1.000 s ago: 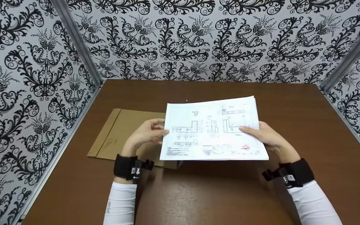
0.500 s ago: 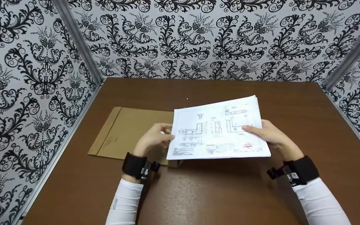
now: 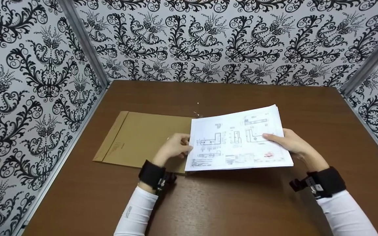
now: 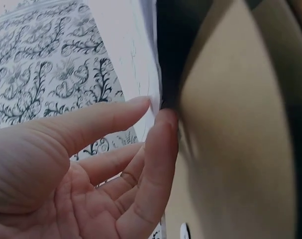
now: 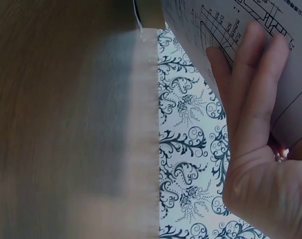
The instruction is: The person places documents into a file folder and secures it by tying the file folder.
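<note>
A stack of white sheets (image 3: 235, 154) printed with technical drawings is held over the table, its right side a little higher. My left hand (image 3: 174, 146) pinches the left edge between thumb and fingertips. On the right edge, my right hand (image 3: 289, 142) grips with the thumb on top; in the right wrist view its fingers (image 5: 255, 84) lie straight along the printed underside. A brown paper envelope (image 3: 143, 134) lies flat to the left, its right end hidden behind the sheets. In the left wrist view the envelope (image 4: 235, 124) shows right beside the pinched edge.
The brown wooden table (image 3: 208, 203) runs up to patterned wallpapered panels (image 3: 202, 42) at the back and sides. A small shiny clear scrap (image 3: 198, 114) shows just behind the sheets' far left corner. Both wrists wear black straps with cameras (image 3: 326, 183).
Both hands have shifted to the right with the sheets, uncovering more of the envelope. The stack's left edge has dropped slightly. The envelope stays in place.
</note>
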`<state>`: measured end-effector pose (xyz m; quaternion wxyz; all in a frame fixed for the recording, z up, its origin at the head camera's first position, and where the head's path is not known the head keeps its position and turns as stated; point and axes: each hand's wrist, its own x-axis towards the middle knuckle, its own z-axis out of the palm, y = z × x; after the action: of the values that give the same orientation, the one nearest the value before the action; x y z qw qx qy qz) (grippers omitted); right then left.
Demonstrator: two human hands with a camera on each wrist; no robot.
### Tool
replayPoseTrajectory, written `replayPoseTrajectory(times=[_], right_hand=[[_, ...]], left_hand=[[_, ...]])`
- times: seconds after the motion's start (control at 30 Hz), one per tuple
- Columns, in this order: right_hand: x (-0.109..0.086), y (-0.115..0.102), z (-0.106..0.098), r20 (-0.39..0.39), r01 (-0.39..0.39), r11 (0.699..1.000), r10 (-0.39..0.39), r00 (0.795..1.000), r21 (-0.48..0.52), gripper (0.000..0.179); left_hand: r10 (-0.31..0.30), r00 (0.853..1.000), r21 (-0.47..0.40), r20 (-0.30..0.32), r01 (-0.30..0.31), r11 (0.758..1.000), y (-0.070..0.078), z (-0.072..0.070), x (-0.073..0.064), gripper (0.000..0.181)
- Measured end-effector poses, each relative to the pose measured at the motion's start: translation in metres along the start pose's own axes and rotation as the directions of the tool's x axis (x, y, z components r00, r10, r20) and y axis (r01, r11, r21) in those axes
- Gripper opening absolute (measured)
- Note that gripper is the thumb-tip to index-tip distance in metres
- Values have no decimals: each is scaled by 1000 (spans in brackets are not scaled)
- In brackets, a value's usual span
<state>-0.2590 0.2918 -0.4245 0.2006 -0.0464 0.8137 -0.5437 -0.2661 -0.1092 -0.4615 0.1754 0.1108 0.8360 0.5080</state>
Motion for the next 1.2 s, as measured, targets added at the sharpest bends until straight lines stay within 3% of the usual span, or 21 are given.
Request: replayPoseTrajectory(times=[0.43, 0.67, 0.8, 0.93, 1.03, 1.2], right_hand=[[-5, 12, -6, 25, -59, 997, 58, 998, 41, 51], [-4, 16, -5, 34, -58, 996, 56, 998, 67, 44], [-4, 18, -5, 40, -55, 995, 52, 998, 84, 41], [-5, 19, -5, 36, -61, 993, 58, 998, 100, 35], [-5, 19, -5, 31, -67, 993, 64, 997, 102, 34], [-4, 19, -6, 36, -67, 995, 64, 997, 72, 45]], left_hand=[[18, 999, 145, -38, -13, 989, -2, 19, 6, 47], [55, 995, 255, -87, -31, 966, -4, 25, 8, 49], [80, 988, 354, -131, -28, 935, -2, 28, 7, 46], [66, 982, 440, -177, 19, 898, 2, 31, 5, 56], [77, 979, 517, -191, 33, 855, 3, 33, 3, 63], [167, 971, 647, -169, -18, 762, 3, 33, 1, 52]])
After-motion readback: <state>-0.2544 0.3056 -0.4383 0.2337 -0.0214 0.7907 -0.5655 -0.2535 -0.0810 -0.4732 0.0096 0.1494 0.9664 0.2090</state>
